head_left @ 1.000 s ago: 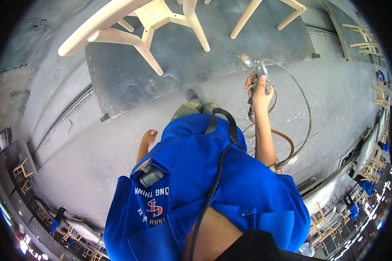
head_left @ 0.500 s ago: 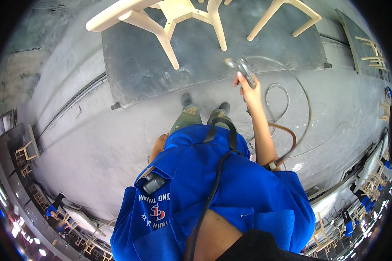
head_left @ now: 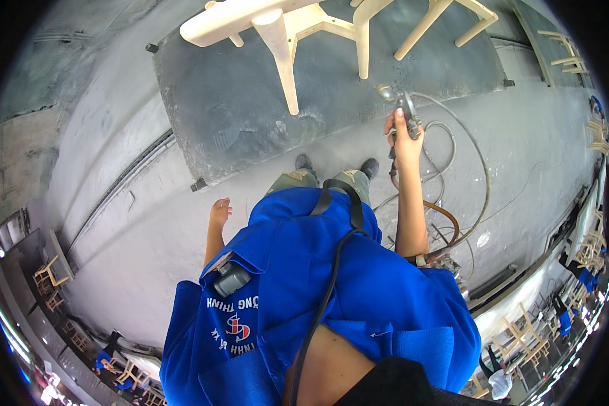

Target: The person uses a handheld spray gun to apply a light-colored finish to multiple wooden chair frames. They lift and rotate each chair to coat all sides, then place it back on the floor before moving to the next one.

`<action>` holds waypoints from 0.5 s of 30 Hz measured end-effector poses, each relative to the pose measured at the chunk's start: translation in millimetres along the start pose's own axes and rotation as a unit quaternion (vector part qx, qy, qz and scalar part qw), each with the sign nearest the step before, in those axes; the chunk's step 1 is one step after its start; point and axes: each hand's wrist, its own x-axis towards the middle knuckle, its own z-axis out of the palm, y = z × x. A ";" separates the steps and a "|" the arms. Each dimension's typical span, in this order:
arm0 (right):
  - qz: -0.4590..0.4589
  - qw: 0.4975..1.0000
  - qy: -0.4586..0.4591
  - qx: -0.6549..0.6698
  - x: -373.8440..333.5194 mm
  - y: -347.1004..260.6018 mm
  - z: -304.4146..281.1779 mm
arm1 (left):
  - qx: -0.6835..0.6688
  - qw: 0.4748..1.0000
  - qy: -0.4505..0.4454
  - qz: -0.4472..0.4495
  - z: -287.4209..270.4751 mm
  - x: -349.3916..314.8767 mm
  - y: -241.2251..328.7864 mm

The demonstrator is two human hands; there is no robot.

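Okay, worker's right hand (head_left: 404, 141) is gripping a spray gun (head_left: 407, 110) near the pale chair (head_left: 303, 21); left hand (head_left: 220, 211) is hanging empty. Probably lining up spraying; next move is needing steady aim.

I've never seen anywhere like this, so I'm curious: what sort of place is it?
Probably a furniture workshop, perhaps its spraying area. The right hand grips what looks like a spray gun, a bare wooden chair is ahead, and more chairs show around the edges.
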 end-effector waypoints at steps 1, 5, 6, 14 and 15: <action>-0.006 0.999 -0.043 0.002 -6.7 0.9 4.0 | 0.012 0.999 -0.016 0.026 -5.0 5.3 4.3; 0.076 0.995 -0.059 0.025 -9.4 29.0 24.7 | 0.012 0.982 -0.054 0.180 -7.5 18.3 19.0; 0.124 0.991 -0.042 0.022 -4.2 39.9 25.5 | 0.005 0.978 -0.061 0.198 -4.0 17.4 23.0; 0.279 0.959 0.020 -0.042 5.3 163.0 26.3 | 0.152 0.965 -0.088 0.194 6.1 -4.2 19.9; 0.280 0.958 0.025 -0.046 3.4 166.1 27.7 | 0.152 0.965 -0.090 0.193 3.4 -4.6 12.8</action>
